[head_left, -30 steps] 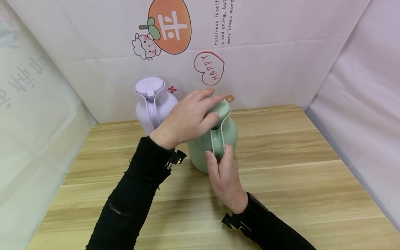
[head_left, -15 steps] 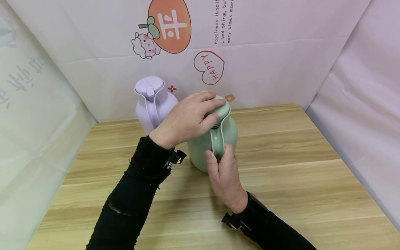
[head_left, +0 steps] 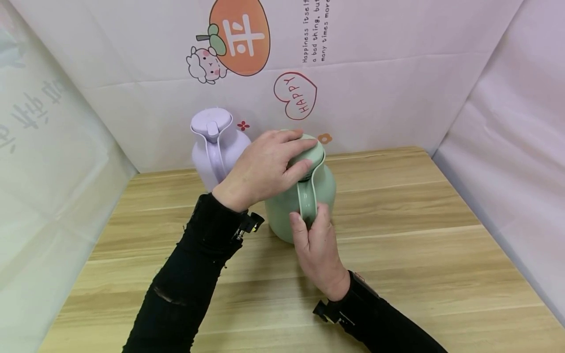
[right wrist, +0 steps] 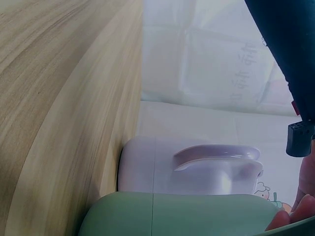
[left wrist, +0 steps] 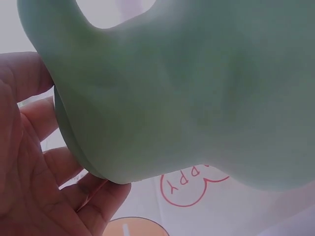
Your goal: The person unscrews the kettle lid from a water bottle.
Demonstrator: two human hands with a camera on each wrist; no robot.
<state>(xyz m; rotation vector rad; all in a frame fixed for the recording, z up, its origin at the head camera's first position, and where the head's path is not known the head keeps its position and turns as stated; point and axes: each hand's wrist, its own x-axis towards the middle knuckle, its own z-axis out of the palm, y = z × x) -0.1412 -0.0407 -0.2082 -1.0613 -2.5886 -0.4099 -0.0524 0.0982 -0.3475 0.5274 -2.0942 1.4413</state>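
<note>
"Advice for this grip, going left to right?"
"Left hand (head_left: 259, 170): fingers and thumb spread but bent about the lid's (head_left: 314, 156) rim, so I'd keep the pressure even. Right hand (head_left: 321, 257): wrapped round the handle (head_left: 307, 206); hold that firm so the green jug (head_left: 281, 218) doesn't tip."
"And the table (head_left: 419, 264)?"
"Wood-grained. Lilac jug (head_left: 237, 147) near its back edge, towards the back-left corner; green one just right, roughly midway between the back corners. White sheeting (head_left: 379, 98) hangs left, behind and right, printed behind."

1 lilac jug (head_left: 219, 152) upright on wood-grain table (head_left: 397, 235); printed white cloth (head_left: 379, 93) behind.
</note>
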